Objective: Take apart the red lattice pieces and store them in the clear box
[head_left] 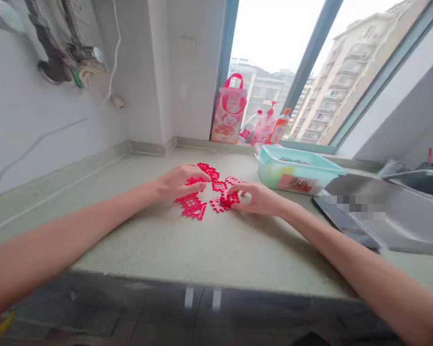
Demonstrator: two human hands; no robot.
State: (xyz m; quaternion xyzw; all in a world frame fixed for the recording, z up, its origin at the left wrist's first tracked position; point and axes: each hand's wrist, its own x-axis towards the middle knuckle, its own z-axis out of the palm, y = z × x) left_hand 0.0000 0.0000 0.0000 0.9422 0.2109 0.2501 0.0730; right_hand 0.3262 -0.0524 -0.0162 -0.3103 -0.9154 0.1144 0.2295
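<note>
Several flat red plastic building pieces with notched edges lie on the countertop (159,240). My left hand (180,181) rests over the left cluster of red pieces (192,204), fingers stretched out and thumb apart, covering part of them. In my right hand (256,198), thumb and fingertips close on a red building piece (233,198) at the right end of the group. Between the hands lies a small square red piece (219,186), with another red piece (233,180) just behind my right fingers. More red pieces (208,170) lie beyond my left fingertips.
A light-green plastic bin (274,178) with small things inside stands at the back right. Beside it are a dark flat panel (342,223) and a steel sink (414,211). A gift bag (229,115) and several bottles (265,127) stand by the window.
</note>
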